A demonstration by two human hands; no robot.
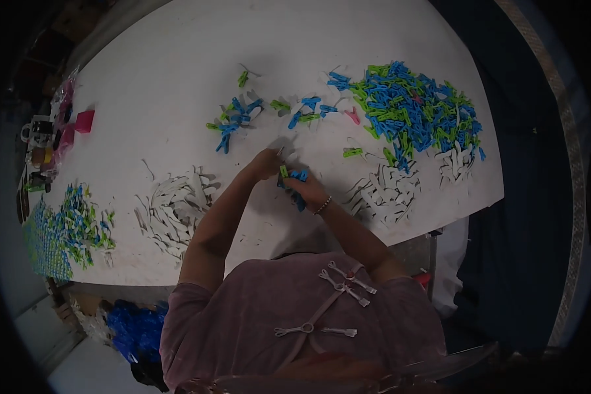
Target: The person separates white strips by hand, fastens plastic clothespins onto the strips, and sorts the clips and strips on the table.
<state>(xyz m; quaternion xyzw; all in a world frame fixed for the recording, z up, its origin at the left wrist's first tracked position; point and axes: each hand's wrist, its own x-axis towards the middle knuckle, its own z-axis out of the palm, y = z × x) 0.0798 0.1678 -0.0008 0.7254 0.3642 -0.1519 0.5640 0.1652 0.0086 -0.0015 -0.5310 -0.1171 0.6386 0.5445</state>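
My right hand (312, 192) is closed around several plastic clothespins (299, 176), blue ones and a green one, held over the middle of the white table. Just left of it, my left hand (266, 164) has its fingers pinched together close to the green clothespin. Something small and whitish shows at its fingertips, too unclear to name. Beyond both hands lies a loose cluster of blue and green clothespins (235, 118), some with white strips by them. A lone green clothespin (352, 152) rests to the right of my right hand.
A big heap of blue and green clothespins (414, 108) covers the table's right side. Piles of white strips (177, 210) lie left and right of my arms. More clothespins (79, 226) are massed at far left. A pink box (85, 121) stands near the left edge.
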